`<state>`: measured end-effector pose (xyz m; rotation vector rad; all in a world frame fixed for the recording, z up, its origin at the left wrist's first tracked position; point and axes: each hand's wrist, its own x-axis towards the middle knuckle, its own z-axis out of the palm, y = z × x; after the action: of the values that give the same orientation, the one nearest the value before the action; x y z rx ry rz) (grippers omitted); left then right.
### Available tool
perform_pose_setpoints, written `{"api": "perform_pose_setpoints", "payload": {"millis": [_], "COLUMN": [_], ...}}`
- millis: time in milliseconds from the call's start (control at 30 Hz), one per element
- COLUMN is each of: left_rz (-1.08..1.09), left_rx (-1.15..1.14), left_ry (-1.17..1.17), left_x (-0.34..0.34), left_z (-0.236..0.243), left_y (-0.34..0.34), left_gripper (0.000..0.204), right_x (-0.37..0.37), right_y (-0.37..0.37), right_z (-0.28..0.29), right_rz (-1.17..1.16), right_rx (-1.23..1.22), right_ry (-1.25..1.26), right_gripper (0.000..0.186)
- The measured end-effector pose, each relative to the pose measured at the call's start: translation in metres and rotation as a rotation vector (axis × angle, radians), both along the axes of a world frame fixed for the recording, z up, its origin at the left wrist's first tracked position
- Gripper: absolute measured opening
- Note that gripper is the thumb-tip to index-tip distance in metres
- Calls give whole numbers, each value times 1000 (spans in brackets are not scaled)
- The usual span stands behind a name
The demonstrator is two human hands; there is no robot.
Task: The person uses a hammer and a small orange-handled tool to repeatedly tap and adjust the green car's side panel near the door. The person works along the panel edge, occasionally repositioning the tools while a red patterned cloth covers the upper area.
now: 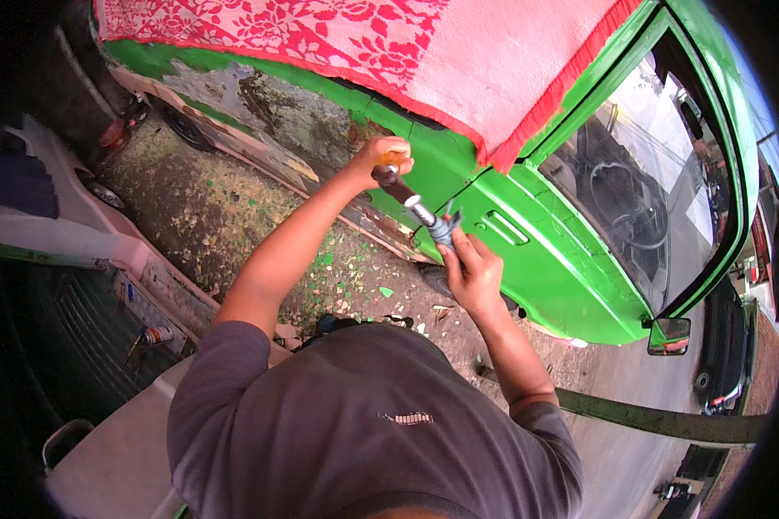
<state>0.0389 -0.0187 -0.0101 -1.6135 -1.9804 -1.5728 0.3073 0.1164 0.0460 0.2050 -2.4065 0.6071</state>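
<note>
My left hand (381,157) is raised and closed around the orange handle of a long tool (411,201) with a dark and silver shaft. My right hand (472,275) pinches the tool's blue-grey front end (442,228), which sits against the side of a green van (537,259) just beside the door handle (504,227). The tool slants down from left hand to right hand. The panel to the left of the tool (277,117) is scraped down to grey and rust-coloured patches.
A red and pink patterned cloth (389,43) covers the van's top. Green paint flakes litter the ground (208,199). A white vehicle body part (78,233) lies at left, with a spray can (151,336) near it. The van's side mirror (669,336) sticks out at right.
</note>
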Motion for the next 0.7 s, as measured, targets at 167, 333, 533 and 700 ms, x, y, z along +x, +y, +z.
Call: {"api": "perform_pose_setpoints", "payload": {"millis": [167,333,533,700], "left_rz": [63,161,177,255], "left_rx": [26,7,8,-144], "left_ry": [-274,-376,-336,-338], "left_x": [-6,-32,-25,-9], "left_z": [11,28,30,40], "left_y": [5,7,14,16], "left_gripper": [24,29,32,31], "right_x": [3,0,-4,-20], "right_y": [5,34,37,17], "right_z": [25,4,3,32], "right_rz": [-60,-192,-227,-175], "right_rx": [-265,-529,-606,-456], "right_ry": [118,86,8,4], "right_gripper": [41,38,41,38]}}
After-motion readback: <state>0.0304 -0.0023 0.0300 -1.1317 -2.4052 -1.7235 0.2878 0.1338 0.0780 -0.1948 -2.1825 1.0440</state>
